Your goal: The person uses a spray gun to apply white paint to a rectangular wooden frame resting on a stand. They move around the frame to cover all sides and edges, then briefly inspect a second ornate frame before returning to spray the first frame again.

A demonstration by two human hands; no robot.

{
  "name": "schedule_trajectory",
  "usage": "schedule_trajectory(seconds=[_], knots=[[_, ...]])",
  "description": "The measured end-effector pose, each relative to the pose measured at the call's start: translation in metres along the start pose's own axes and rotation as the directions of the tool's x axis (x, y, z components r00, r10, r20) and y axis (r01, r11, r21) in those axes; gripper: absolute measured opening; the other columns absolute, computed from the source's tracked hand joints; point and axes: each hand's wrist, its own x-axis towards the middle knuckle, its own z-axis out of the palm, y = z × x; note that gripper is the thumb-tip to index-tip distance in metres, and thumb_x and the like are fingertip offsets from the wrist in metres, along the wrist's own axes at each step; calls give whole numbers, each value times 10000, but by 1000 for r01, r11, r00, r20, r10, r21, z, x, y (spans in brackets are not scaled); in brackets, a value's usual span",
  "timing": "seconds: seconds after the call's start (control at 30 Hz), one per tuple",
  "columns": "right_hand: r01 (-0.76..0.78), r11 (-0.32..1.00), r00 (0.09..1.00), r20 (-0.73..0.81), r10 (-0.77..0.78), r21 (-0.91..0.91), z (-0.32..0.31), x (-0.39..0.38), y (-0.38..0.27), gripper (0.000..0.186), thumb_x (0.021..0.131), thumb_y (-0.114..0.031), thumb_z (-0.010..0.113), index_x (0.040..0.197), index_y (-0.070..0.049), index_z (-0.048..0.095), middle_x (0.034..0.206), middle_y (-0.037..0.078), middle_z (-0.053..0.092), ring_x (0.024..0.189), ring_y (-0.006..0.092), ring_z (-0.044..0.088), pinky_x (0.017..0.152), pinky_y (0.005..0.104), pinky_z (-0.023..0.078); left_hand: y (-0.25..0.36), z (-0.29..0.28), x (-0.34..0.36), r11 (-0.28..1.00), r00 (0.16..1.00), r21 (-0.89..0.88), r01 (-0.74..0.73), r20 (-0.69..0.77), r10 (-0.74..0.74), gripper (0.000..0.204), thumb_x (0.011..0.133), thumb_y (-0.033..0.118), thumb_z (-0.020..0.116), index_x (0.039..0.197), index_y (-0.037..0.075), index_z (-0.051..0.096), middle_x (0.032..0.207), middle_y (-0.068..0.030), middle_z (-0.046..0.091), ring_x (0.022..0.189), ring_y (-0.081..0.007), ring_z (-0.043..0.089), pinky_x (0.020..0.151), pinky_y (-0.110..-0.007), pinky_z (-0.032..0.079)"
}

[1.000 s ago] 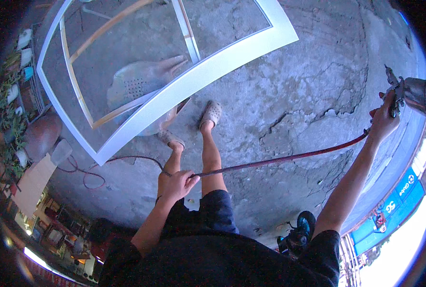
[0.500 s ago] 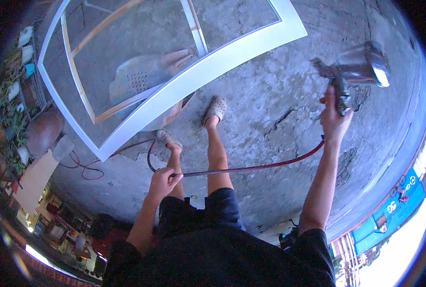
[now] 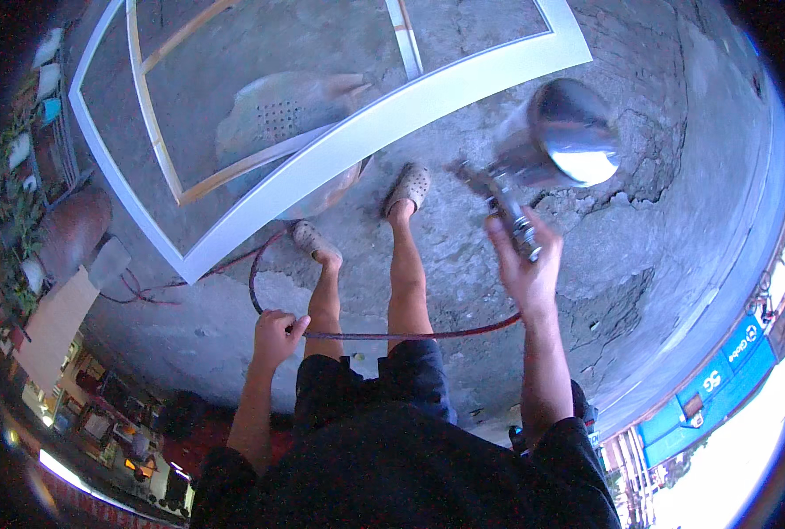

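Note:
My right hand [image 3: 526, 269] grips a metal spray gun [image 3: 540, 154] with a shiny cup on top, held up in front of me at the right. A dark red hose [image 3: 410, 336] runs from the gun across my legs to my left hand [image 3: 275, 335], which is closed around it at knee height. The hose loops on past my left foot [image 3: 311, 240] over the cracked concrete floor [image 3: 586, 264]. Ahead of my feet a white-painted window frame [image 3: 348, 145] lies raised over the floor.
A pale perforated plastic stool [image 3: 286, 119] shows under the frame. A brown drum [image 3: 70, 231] and flat board [image 3: 53, 322] stand at the left. Blue signboards [image 3: 727, 370] lie at the lower right edge. Shelves with clutter line the lower left.
My right hand has swung the spray gun from the far right inward toward the frame. My left hand has stayed on the hose, and the hose has bent into a loop.

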Motion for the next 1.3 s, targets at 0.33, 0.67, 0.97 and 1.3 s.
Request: schedule_trajectory(seconds=[0.33, 0.67, 0.97, 1.3], knots=[[121, 983, 924, 346, -161, 136, 24, -24, -42, 265, 840, -195, 758, 999, 5, 687, 855, 211, 686, 782, 333, 711, 669, 403, 525, -22, -11, -14, 999, 997, 48, -7, 76, 4, 483, 902, 327, 677, 529, 52, 540, 516, -133, 524, 526, -336, 531, 584, -459, 373], [-67, 993, 961, -273, 38, -96, -66, 127, 82, 368, 941, -402, 686, 931, -38, 737, 667, 17, 652, 433, 86, 525, 402, 277, 391, 58, -11, 36, 995, 997, -81, -55, 40, 58, 440, 894, 333, 688, 583, 57, 542, 555, -118, 522, 540, -325, 541, 566, -441, 392], [-101, 980, 805, -592, -20, -171, -167, 209, 143, 443, 939, -457, 659, 905, -20, 722, 683, 41, 678, 462, 117, 569, 437, 303, 445, 108, 1, 63, 982, 994, -191, -3, 105, 23, 410, 912, 318, 678, 641, 42, 545, 566, -134, 509, 528, -336, 529, 505, -441, 377], [-49, 994, 760, -642, 99, 95, -118, 150, 147, 286, 940, -296, 706, 978, -13, 731, 689, 14, 684, 632, 124, 661, 582, 284, 523, 75, -4, 50, 991, 999, -129, 31, 25, -28, 424, 939, 271, 637, 605, 41, 510, 548, -140, 483, 523, -347, 513, 505, -446, 357]])
